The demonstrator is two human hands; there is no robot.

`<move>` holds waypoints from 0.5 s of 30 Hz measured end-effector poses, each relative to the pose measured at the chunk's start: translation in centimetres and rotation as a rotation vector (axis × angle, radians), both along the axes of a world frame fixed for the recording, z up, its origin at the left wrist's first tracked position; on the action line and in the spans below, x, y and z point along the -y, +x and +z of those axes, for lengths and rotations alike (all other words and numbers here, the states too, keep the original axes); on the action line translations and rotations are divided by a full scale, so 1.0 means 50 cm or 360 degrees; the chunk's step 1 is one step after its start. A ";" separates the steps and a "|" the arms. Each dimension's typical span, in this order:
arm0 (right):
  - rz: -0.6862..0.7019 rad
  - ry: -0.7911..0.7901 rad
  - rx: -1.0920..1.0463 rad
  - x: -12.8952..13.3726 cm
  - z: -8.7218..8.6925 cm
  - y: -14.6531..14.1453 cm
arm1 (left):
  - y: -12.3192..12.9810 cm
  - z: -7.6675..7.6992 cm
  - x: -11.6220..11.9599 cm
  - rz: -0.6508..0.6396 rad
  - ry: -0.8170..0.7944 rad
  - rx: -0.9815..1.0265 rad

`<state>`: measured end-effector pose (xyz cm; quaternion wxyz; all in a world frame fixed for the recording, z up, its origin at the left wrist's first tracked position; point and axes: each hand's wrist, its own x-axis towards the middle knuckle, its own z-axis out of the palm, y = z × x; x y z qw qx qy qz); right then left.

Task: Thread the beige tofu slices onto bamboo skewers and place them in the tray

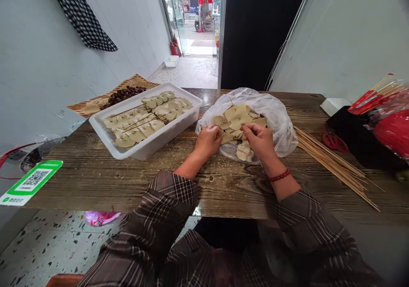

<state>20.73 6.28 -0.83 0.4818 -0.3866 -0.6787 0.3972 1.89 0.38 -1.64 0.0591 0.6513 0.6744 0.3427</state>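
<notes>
By the tabletop's [153, 186] far edge, the right hand [259, 138] pinches a beige slice [237, 123] above the plastic bag [283, 127]. The left hand [209, 140] curls at the bag's side; I can't tell what it grips.

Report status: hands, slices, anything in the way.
Right hand pinching at pale slices; left hand curled at their edge, grip hidden. Plastic bag bunched around slices. Nothing visibly blocking.

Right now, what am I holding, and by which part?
Your right hand seems to pinch a pale slice by its edge; your left hand's hold can't be told.
</notes>
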 end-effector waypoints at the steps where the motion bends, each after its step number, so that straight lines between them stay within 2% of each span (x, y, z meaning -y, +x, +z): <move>1: -0.0003 -0.0004 0.0003 0.000 -0.001 0.000 | -0.001 -0.001 -0.002 -0.0015 0.0004 0.0148; 5: 0.0022 -0.0015 0.0013 0.003 0.002 0.002 | -0.015 0.006 -0.003 -0.0042 0.0052 0.0926; 9: 0.0121 -0.0055 0.0020 0.017 0.013 0.001 | -0.036 0.027 0.006 0.0010 0.0135 0.1606; 12: 0.0267 -0.0089 0.0099 0.030 0.024 0.001 | -0.048 0.043 0.013 0.0039 0.0207 0.1859; 15: 0.0407 -0.0068 0.0230 0.041 0.035 0.003 | -0.057 0.056 0.016 0.0035 0.0287 0.1957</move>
